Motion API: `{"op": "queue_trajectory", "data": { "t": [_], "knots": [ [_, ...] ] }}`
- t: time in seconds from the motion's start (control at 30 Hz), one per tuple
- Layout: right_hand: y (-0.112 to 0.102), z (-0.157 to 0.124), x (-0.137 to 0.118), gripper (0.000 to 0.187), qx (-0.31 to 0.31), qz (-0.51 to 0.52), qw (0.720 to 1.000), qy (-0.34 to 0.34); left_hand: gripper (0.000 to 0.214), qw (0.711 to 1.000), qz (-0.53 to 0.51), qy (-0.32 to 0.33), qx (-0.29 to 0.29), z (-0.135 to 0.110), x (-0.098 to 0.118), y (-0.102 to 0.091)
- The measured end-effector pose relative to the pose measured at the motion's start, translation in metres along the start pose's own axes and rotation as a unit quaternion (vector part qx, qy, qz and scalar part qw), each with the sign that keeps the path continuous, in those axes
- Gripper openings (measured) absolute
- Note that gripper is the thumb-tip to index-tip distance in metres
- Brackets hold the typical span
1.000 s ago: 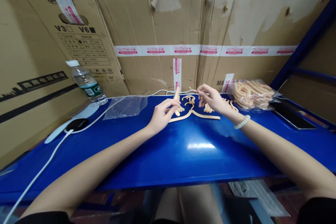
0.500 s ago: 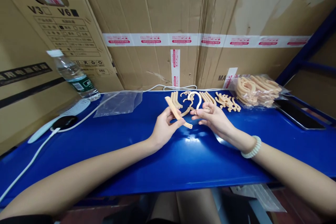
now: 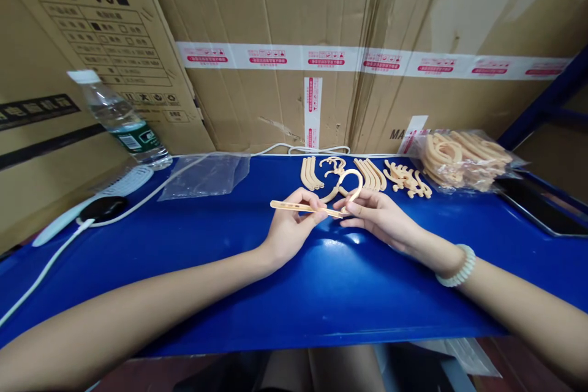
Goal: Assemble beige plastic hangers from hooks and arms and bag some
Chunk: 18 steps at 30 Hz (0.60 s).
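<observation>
Between thumb and fingers my left hand (image 3: pixel 294 226) holds a beige plastic hanger arm (image 3: pixel 288 205), lying nearly level with its inner end towards the right. My right hand (image 3: pixel 379 214) pinches a beige hanger hook (image 3: pixel 356 179) by its base, the curve pointing up. The hook's base meets the inner end of the arm; whether they are joined I cannot tell. Behind my hands lie hanger arms in a left row (image 3: pixel 311 174) and a right row (image 3: pixel 370 174), with loose hooks (image 3: pixel 334 165) between them. A heap of small curved beige pieces (image 3: pixel 407 179) sits to the right.
On the blue table (image 3: pixel 257 300) are a clear bag of beige parts (image 3: pixel 463 159), a dark phone (image 3: pixel 546 205), and an empty plastic bag (image 3: pixel 206 177). A water bottle (image 3: pixel 124 122), a black round device (image 3: pixel 103 210) and a white cable (image 3: pixel 50 269) are at left. Cardboard boxes (image 3: pixel 271 6) stand behind.
My left hand has turned the hanger arm from a steep slant to nearly level. My right hand has lowered the hook, and its base now meets the arm's end.
</observation>
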State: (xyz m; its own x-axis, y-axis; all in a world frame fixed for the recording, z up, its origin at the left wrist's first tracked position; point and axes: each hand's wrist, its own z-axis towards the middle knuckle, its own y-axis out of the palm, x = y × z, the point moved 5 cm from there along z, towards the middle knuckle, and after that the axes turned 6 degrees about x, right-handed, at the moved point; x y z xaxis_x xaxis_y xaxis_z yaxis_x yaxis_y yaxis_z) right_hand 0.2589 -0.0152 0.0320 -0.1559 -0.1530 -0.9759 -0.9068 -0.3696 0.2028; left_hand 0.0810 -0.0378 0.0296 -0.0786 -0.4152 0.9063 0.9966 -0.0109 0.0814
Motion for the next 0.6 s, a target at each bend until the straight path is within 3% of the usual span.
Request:
{"op": "queue_trajectory", "data": {
  "t": [0.33,0.6],
  "knots": [
    [0.0021,0.0007,-0.001,0.023,-0.022,0.015,1.0,0.011,0.023,1.0,0.005,-0.009,0.003,-0.0004,-0.0011,-0.0011],
    [0.0015,0.0011,-0.0002,0.025,-0.02,0.012,1.0,0.013,0.022,0.999,0.035,0.023,-0.005,-0.0005,0.0032,-0.0009]
  ]
}}
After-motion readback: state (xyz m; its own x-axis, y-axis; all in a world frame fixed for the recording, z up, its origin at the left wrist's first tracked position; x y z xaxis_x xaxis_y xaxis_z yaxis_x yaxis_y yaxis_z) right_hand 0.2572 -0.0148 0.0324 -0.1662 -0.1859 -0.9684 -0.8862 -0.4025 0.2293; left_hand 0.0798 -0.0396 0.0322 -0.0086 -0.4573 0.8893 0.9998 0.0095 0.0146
